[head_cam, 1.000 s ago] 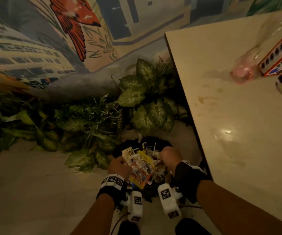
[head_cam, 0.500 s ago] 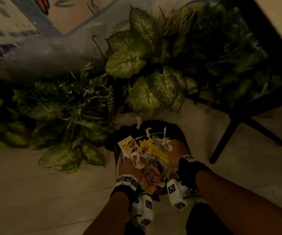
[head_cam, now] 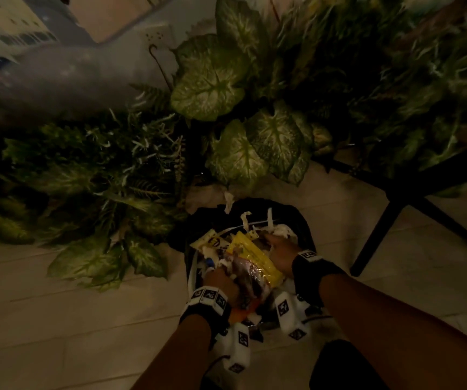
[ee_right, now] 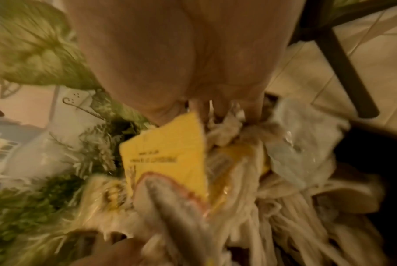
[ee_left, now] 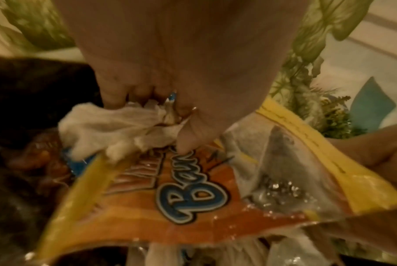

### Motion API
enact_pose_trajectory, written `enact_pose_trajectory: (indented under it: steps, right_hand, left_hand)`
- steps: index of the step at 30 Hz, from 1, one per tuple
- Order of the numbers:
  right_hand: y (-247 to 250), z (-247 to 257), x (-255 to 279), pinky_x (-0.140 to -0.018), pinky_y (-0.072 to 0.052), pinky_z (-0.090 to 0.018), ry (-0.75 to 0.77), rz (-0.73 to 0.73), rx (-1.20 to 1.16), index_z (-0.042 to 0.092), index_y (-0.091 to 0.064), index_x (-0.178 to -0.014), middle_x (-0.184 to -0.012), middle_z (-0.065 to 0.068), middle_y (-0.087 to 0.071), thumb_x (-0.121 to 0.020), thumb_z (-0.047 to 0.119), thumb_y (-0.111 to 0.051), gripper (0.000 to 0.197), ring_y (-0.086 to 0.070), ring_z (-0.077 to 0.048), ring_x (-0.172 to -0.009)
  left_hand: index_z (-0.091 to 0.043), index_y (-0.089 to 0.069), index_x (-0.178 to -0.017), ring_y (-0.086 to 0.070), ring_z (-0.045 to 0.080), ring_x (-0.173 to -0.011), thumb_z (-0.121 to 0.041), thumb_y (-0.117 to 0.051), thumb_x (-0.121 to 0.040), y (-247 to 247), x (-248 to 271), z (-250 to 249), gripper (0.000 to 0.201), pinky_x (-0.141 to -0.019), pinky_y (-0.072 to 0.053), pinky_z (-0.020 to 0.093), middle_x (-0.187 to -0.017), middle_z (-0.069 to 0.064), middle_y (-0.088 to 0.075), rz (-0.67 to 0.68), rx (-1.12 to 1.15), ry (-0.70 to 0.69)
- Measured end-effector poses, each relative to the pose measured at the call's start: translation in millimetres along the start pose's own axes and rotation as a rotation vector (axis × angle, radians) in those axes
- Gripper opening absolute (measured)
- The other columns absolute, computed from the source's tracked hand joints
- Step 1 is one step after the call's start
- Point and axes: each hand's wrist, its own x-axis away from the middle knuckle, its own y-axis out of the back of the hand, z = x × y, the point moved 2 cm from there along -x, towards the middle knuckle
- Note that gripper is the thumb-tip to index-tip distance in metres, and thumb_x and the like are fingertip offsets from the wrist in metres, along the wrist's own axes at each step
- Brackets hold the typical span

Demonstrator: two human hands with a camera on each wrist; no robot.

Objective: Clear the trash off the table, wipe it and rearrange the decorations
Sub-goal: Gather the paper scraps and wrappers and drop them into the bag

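Observation:
A bundle of trash hangs over the black-lined bin (head_cam: 291, 212) on the floor: a yellow and orange snack wrapper (head_cam: 254, 257), crumpled white tissues and clear plastic. My left hand (head_cam: 221, 280) grips its near left side. In the left wrist view the left hand (ee_left: 161, 111) pinches a white tissue (ee_left: 106, 126) against the orange wrapper (ee_left: 170, 207). My right hand (head_cam: 278, 250) holds the far right side. In the right wrist view the right hand (ee_right: 215, 111) has its fingers curled into the tissues (ee_right: 283, 198) beside the yellow wrapper (ee_right: 165, 149).
Large leafy plants (head_cam: 212, 77) crowd the floor behind and left of the bin. A black table leg (head_cam: 378, 229) slants down at the right. Pale floor tiles (head_cam: 57, 319) lie to the left, and a painted wall (head_cam: 15, 26) rises behind.
My view has dropped from the tabletop to the bin, so the table top is out of sight. Both hands have sunk lower toward the bin with the bundle still held.

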Motion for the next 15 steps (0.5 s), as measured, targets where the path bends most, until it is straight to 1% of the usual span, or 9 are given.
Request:
enact_pose_trajectory:
  steps: [1,3,6,8,10,11,13,14,15]
  right_hand:
    - [5.7,4.8,10.9,-0.11,-0.036,-0.041,-0.002,-0.002,-0.025,0.043,-0.035,-0.14,-0.152,0.0,-0.033,-0.095,0.044,-0.038,0.045,-0.04,-0.029,-0.132]
    - [12.1,11.5,24.5,-0.112,-0.035,-0.038,-0.009,-0.011,-0.06,0.041,-0.034,-0.141,-0.155,-0.002,-0.028,-0.098,0.037,-0.039,0.044,-0.038,-0.029,-0.134]
    - [15.9,19.2,50.1,-0.115,-0.028,-0.031,-0.027,-0.004,-0.09,0.026,-0.027,-0.147,-0.155,-0.005,-0.025,-0.099,0.022,-0.04,0.05,-0.031,-0.027,-0.139]
    - [19.9,22.0,69.4,-0.114,-0.031,-0.035,-0.061,-0.02,-0.123,0.027,-0.027,-0.148,-0.155,-0.006,-0.027,-0.097,0.019,-0.042,0.053,-0.034,-0.027,-0.138]
    - [23.0,22.3,91.4,-0.107,-0.039,-0.035,-0.09,-0.044,-0.141,0.026,-0.033,-0.145,-0.151,-0.007,-0.035,-0.096,0.021,-0.045,0.051,-0.043,-0.029,-0.131]
    - [26.0,23.0,105.3,-0.102,-0.042,-0.032,-0.115,-0.048,-0.153,0.023,-0.043,-0.139,-0.146,-0.008,-0.041,-0.096,0.022,-0.045,0.044,-0.047,-0.029,-0.126]
    - [36.3,34.3,144.2,-0.09,-0.044,-0.029,-0.127,-0.042,-0.148,0.016,-0.061,-0.108,-0.13,-0.011,-0.055,-0.097,0.022,-0.042,0.023,-0.055,-0.027,-0.113]
    - [40.4,39.6,164.4,-0.09,-0.045,-0.029,-0.106,-0.023,-0.121,0.013,-0.063,-0.102,-0.123,-0.01,-0.058,-0.097,0.021,-0.042,0.023,-0.056,-0.026,-0.111]
    - [45.0,44.8,184.1,-0.095,-0.045,-0.031,-0.091,-0.026,-0.106,0.01,-0.064,-0.108,-0.126,-0.012,-0.058,-0.097,0.019,-0.043,0.025,-0.055,-0.027,-0.114]
  left_hand:
    - [-0.024,-0.042,-0.124,-0.045,0.016,-0.108,-0.022,-0.041,-0.098,5.3,7.2,-0.1,0.027,-0.09,-0.037,0.01,-0.123,-0.006,-0.046,-0.029,0.038,-0.014]
    - [-0.027,-0.043,-0.123,-0.05,0.019,-0.107,-0.029,-0.042,-0.097,15.7,22.4,-4.1,0.027,-0.097,-0.036,0.022,-0.122,-0.001,-0.053,-0.073,0.015,-0.026]
    - [-0.017,-0.045,-0.134,-0.055,0.028,-0.116,-0.026,-0.056,-0.09,30.0,52.9,-10.2,0.046,-0.097,-0.043,0.033,-0.13,0.01,-0.055,-0.09,0.022,0.0]
    - [-0.015,-0.039,-0.14,-0.051,0.027,-0.123,-0.021,-0.06,-0.086,41.7,80.3,-19.0,0.058,-0.101,-0.042,0.033,-0.136,0.011,-0.051,-0.113,-0.022,-0.012]
    - [-0.013,-0.035,-0.142,-0.044,0.028,-0.131,-0.022,-0.055,-0.091,51.0,107.3,-26.2,0.056,-0.108,-0.036,0.036,-0.144,0.012,-0.043,-0.074,-0.087,-0.008]
    - [-0.012,-0.036,-0.141,-0.038,0.029,-0.135,-0.022,-0.049,-0.094,55.4,122.3,-30.0,0.049,-0.111,-0.032,0.038,-0.148,0.012,-0.037,-0.058,-0.129,-0.024]
    - [-0.01,-0.043,-0.136,-0.037,0.028,-0.135,-0.019,-0.041,-0.098,65.4,156.5,-37.4,0.039,-0.111,-0.03,0.035,-0.148,0.011,-0.037,-0.068,-0.183,-0.028]
    - [-0.009,-0.048,-0.131,-0.043,0.026,-0.131,-0.019,-0.041,-0.097,69.6,172.8,-40.3,0.036,-0.108,-0.035,0.032,-0.143,0.01,-0.043,-0.077,-0.184,-0.017]
    - [-0.01,-0.054,-0.125,-0.049,0.026,-0.125,-0.021,-0.044,-0.096,73.4,188.8,-43.6,0.033,-0.102,-0.04,0.03,-0.137,0.01,-0.05,-0.091,-0.166,-0.023]
